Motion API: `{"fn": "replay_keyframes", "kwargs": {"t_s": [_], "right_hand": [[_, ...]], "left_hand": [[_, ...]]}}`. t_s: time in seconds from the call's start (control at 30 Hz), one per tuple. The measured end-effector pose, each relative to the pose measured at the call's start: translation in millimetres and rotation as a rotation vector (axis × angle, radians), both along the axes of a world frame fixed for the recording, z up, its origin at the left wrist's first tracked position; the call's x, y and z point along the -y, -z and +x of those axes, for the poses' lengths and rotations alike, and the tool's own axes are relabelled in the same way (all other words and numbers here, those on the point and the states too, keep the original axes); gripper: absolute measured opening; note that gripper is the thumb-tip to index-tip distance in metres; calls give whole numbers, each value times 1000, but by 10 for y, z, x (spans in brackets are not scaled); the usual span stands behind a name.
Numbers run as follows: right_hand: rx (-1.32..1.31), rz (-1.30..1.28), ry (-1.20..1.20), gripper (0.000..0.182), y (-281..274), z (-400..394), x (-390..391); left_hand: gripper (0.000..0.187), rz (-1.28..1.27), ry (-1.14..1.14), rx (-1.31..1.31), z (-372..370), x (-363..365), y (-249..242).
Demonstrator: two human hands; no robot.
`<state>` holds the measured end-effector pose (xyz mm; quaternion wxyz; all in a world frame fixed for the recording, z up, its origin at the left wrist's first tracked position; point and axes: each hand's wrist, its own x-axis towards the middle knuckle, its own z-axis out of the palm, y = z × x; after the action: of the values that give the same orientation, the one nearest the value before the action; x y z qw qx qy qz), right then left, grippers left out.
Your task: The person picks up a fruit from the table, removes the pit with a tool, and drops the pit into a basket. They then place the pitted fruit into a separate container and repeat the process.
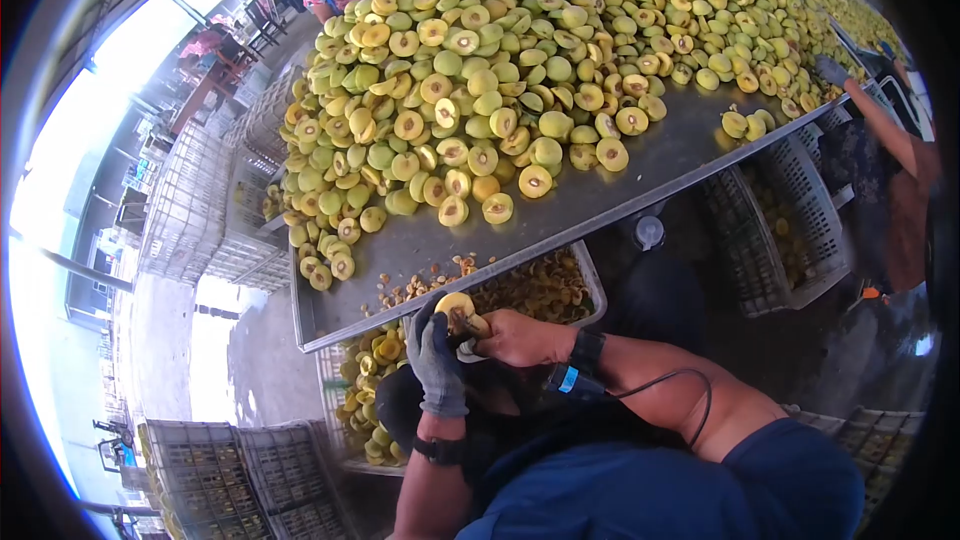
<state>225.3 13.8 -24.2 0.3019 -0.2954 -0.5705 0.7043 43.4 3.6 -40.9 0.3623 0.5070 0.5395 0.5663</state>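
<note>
My left hand point(437, 358), in a grey glove with dark fingers, is closed around a halved yellow-green stone fruit point(456, 308). The fruit's cut face, with its brown centre, is turned toward my right hand. My bare right hand point(522, 338) is closed on a small hand tool, mostly hidden by the fingers, right against the fruit. Both hands are just over the near edge of the metal table point(420, 252). Pits and scraps point(425, 285) lie on the table beyond them. A tub of brown pits point(540, 290) is below the edge.
A large heap of halved fruit point(480, 70) covers much of the table. A crate of fruit halves point(370, 390) stands below my left arm. Stacked crates point(185, 200) are at left, more point(240, 480) at lower left. A co-worker's arm point(885, 125) reaches in at right.
</note>
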Motion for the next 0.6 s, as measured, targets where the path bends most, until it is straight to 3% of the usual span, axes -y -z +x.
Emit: {"fn": "replay_keyframes", "kwargs": {"t_s": [0.03,0.07,0.13,0.2,0.23,0.33,0.43,0.53,0.6], "right_hand": [[-45,94,14,16,169,-78,2],[-90,186,30,15,339,-163,30],[-122,-7,-75,14,297,-147,54],[-95,-578,-308,17,122,19,86],[-126,-609,-322,19,52,52,89],[-215,-704,-362,24,-2,134,76],[-292,-778,-359,27,62,160,64],[-267,-762,-344,27,50,182,87],[-232,-683,-372,26,-6,202,115]], "left_hand": [[25,97,-37,-289,-92,-73,187],[23,95,-70,-349,-158,-116,386],[21,86,-137,-468,-145,-202,486],[22,-148,-116,34,26,-151,283],[26,-67,10,68,199,-83,-70],[30,-116,94,155,239,-127,-179],[34,-340,132,501,347,-136,-283],[36,-395,16,413,386,-195,-193],[38,-180,49,209,355,-198,-102]]}}
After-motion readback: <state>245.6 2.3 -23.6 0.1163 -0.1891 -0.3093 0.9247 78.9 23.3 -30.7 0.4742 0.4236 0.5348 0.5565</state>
